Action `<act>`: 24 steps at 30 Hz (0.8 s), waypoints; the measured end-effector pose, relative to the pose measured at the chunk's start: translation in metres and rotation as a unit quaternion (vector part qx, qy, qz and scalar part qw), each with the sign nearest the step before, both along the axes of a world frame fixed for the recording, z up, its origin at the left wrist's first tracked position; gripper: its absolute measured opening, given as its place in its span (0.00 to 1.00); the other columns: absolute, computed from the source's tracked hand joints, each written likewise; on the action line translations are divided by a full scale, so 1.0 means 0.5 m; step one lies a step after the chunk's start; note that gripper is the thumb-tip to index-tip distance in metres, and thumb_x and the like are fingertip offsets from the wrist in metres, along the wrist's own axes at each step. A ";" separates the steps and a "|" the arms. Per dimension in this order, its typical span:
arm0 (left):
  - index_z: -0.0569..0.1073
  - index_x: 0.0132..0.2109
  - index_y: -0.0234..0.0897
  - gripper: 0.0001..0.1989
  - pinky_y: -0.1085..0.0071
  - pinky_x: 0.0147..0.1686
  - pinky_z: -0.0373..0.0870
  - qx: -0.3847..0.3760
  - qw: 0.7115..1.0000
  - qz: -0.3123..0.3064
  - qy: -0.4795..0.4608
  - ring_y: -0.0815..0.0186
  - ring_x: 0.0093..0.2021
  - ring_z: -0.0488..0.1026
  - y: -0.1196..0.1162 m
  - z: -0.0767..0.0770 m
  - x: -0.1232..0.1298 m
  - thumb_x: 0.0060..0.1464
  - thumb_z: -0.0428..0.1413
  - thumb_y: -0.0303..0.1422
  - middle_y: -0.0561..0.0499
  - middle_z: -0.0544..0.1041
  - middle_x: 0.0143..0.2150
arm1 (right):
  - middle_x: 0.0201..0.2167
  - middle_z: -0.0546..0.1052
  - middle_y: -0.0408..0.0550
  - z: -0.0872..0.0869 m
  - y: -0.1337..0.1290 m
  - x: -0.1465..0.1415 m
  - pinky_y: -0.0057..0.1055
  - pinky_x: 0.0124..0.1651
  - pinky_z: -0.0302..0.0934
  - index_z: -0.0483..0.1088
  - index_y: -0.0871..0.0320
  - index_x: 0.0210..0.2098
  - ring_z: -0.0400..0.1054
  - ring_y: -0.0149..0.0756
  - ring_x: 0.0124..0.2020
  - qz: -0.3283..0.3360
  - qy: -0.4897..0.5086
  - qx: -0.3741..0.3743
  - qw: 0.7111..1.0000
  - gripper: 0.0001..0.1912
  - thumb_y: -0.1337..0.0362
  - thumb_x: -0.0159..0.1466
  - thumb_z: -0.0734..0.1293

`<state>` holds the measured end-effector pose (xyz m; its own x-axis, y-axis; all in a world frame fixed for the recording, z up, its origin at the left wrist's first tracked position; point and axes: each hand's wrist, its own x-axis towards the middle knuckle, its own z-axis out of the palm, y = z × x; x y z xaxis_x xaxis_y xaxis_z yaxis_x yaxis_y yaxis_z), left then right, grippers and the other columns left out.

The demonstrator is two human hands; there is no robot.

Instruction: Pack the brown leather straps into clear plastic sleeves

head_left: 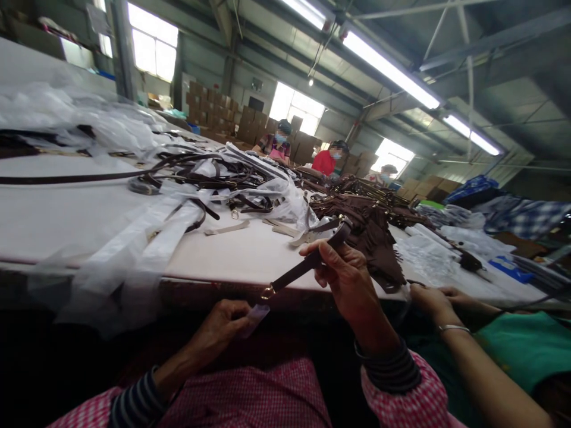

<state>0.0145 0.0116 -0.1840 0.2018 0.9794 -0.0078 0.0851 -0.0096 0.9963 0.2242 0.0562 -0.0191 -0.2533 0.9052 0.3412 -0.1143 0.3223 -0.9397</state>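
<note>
My right hand (343,270) is closed around a dark brown leather strap (297,272), held up in front of the table edge. A gold-coloured metal fitting (267,292) is at the strap's lower end, and its upper part loops over my fingers. Lower and to the left, my left hand (229,321) pinches a small piece of translucent plastic (256,318). The plastic is close below the metal fitting but apart from it. Behind my right hand lies a pile of brown fringed material (372,238).
The white table (214,252) carries tangled dark straps (187,163), long clear plastic sleeves (120,244) hanging over its edge, and grey strips (227,228). At right, a co-worker's hands (430,300) are close by. Several people sit across the table, before stacked cardboard boxes (209,110).
</note>
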 end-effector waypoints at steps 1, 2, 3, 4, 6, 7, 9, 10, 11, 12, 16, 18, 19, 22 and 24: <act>0.73 0.25 0.35 0.24 0.70 0.29 0.56 -0.004 1.000 -0.003 -0.004 0.67 0.27 0.61 0.003 -0.001 0.001 0.56 0.60 0.51 0.54 0.68 0.24 | 0.36 0.82 0.51 0.000 -0.002 0.000 0.25 0.20 0.50 0.83 0.58 0.35 0.58 0.24 0.21 0.000 -0.002 -0.001 1.000 0.13 0.55 0.67 0.73; 0.73 0.24 0.34 0.25 0.70 0.29 0.56 -0.007 1.000 -0.004 -0.008 0.67 0.27 0.61 0.006 -0.001 0.001 0.55 0.60 0.52 0.53 0.68 0.24 | 0.36 0.82 0.51 0.000 -0.004 -0.001 0.25 0.20 0.50 0.83 0.58 0.35 0.58 0.24 0.21 0.000 -0.002 -0.004 1.000 0.13 0.55 0.67 0.73; 0.73 0.24 0.34 0.25 0.70 0.30 0.56 -0.008 1.000 -0.005 -0.012 0.67 0.27 0.61 0.009 -0.001 0.002 0.55 0.60 0.52 0.53 0.69 0.23 | 0.35 0.82 0.51 0.001 -0.006 -0.001 0.25 0.20 0.51 0.83 0.57 0.35 0.58 0.24 0.21 0.001 -0.002 -0.007 1.000 0.13 0.55 0.67 0.73; 0.73 0.23 0.34 0.25 0.70 0.30 0.56 -0.008 1.000 -0.005 -0.016 0.67 0.27 0.61 0.011 -0.001 0.001 0.54 0.60 0.52 0.53 0.69 0.23 | 0.35 0.82 0.50 0.002 -0.007 -0.002 0.25 0.20 0.51 0.83 0.57 0.35 0.59 0.24 0.21 0.002 -0.002 -0.010 1.000 0.12 0.55 0.67 0.74; 0.73 0.23 0.34 0.25 0.70 0.31 0.56 -0.010 1.000 -0.003 -0.021 0.67 0.27 0.61 0.012 -0.002 0.000 0.54 0.60 0.52 0.53 0.69 0.23 | 0.35 0.82 0.50 0.003 -0.008 -0.004 0.25 0.20 0.51 0.83 0.57 0.34 0.59 0.25 0.21 0.006 -0.004 -0.016 1.000 0.11 0.55 0.66 0.74; 0.73 0.23 0.34 0.24 0.70 0.31 0.57 -0.011 1.000 -0.003 -0.021 0.67 0.27 0.62 0.012 -0.002 -0.001 0.54 0.60 0.51 0.54 0.69 0.23 | 0.35 0.82 0.50 0.003 -0.009 -0.006 0.25 0.20 0.51 0.83 0.57 0.34 0.60 0.25 0.21 0.009 -0.006 -0.018 1.000 0.11 0.56 0.66 0.74; 0.74 0.24 0.34 0.21 0.71 0.31 0.57 -0.012 1.000 -0.006 -0.016 0.66 0.28 0.63 0.011 -0.001 -0.004 0.54 0.60 0.48 0.54 0.70 0.23 | 0.35 0.82 0.50 0.002 -0.010 -0.009 0.25 0.20 0.51 0.83 0.57 0.34 0.59 0.25 0.21 0.015 -0.016 -0.016 1.000 0.11 0.56 0.66 0.74; 0.74 0.25 0.34 0.21 0.71 0.31 0.57 -0.009 1.000 -0.005 -0.011 0.66 0.28 0.63 0.010 0.000 -0.006 0.54 0.60 0.48 0.53 0.70 0.24 | 0.35 0.82 0.50 0.000 -0.011 -0.011 0.25 0.21 0.51 0.83 0.57 0.34 0.59 0.25 0.21 0.017 -0.022 -0.013 1.000 0.12 0.55 0.66 0.74; 0.75 0.25 0.34 0.21 0.71 0.31 0.57 -0.005 1.000 -0.006 -0.006 0.66 0.28 0.63 0.009 0.003 -0.008 0.55 0.60 0.47 0.53 0.70 0.24 | 0.35 0.82 0.50 -0.001 -0.012 -0.012 0.26 0.21 0.50 0.83 0.57 0.34 0.59 0.25 0.21 0.019 -0.029 -0.012 0.999 0.12 0.55 0.67 0.73; 0.75 0.26 0.34 0.21 0.70 0.31 0.57 -0.001 1.000 -0.007 -0.003 0.66 0.29 0.63 0.008 0.008 -0.010 0.56 0.60 0.48 0.53 0.70 0.25 | 0.34 0.82 0.50 -0.002 -0.013 -0.013 0.26 0.21 0.50 0.83 0.57 0.34 0.58 0.25 0.21 0.021 -0.035 -0.012 0.999 0.12 0.55 0.67 0.73; 0.78 0.30 0.34 0.17 0.70 0.33 0.58 0.008 1.000 -0.022 -0.019 0.66 0.31 0.64 0.007 0.042 -0.017 0.57 0.62 0.45 0.53 0.72 0.28 | 0.30 0.80 0.49 -0.004 -0.012 -0.014 0.27 0.20 0.48 0.83 0.58 0.35 0.56 0.26 0.20 0.041 -0.041 -0.027 0.998 0.14 0.54 0.67 0.73; 0.80 0.33 0.34 0.12 0.71 0.35 0.59 0.009 0.998 -0.052 -0.035 0.65 0.33 0.66 0.008 0.064 -0.020 0.55 0.64 0.40 0.53 0.74 0.31 | 0.31 0.80 0.50 -0.002 -0.006 -0.011 0.26 0.20 0.48 0.83 0.58 0.35 0.57 0.27 0.21 0.052 -0.030 -0.038 0.997 0.14 0.53 0.66 0.73; 0.80 0.33 0.34 0.11 0.70 0.36 0.60 0.006 0.996 -0.073 -0.045 0.65 0.34 0.66 0.008 0.074 -0.022 0.54 0.65 0.39 0.52 0.75 0.32 | 0.31 0.80 0.50 0.000 -0.003 -0.009 0.26 0.20 0.48 0.83 0.59 0.35 0.57 0.27 0.21 0.056 -0.025 -0.042 0.997 0.15 0.53 0.66 0.74; 0.80 0.32 0.33 0.14 0.70 0.36 0.61 -0.017 0.987 -0.135 -0.085 0.65 0.33 0.67 0.009 0.100 -0.029 0.55 0.65 0.41 0.51 0.75 0.31 | 0.32 0.80 0.50 0.006 0.010 0.001 0.25 0.21 0.49 0.83 0.59 0.34 0.58 0.26 0.22 0.070 -0.003 -0.049 0.996 0.16 0.52 0.65 0.74; 0.82 0.34 0.32 0.15 0.70 0.35 0.62 -0.037 0.981 -0.157 -0.104 0.65 0.32 0.68 0.011 0.112 -0.033 0.54 0.66 0.43 0.50 0.76 0.30 | 0.33 0.81 0.51 0.011 0.016 0.009 0.24 0.21 0.49 0.83 0.59 0.33 0.58 0.26 0.23 0.081 0.017 -0.054 0.995 0.15 0.53 0.65 0.74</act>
<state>-0.0020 0.0173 -0.1278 0.4990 0.8666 -0.0025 -0.1155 0.0694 0.9909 0.2286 0.0642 -0.0135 -0.3895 0.8850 0.2552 -0.1897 0.1940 -0.9625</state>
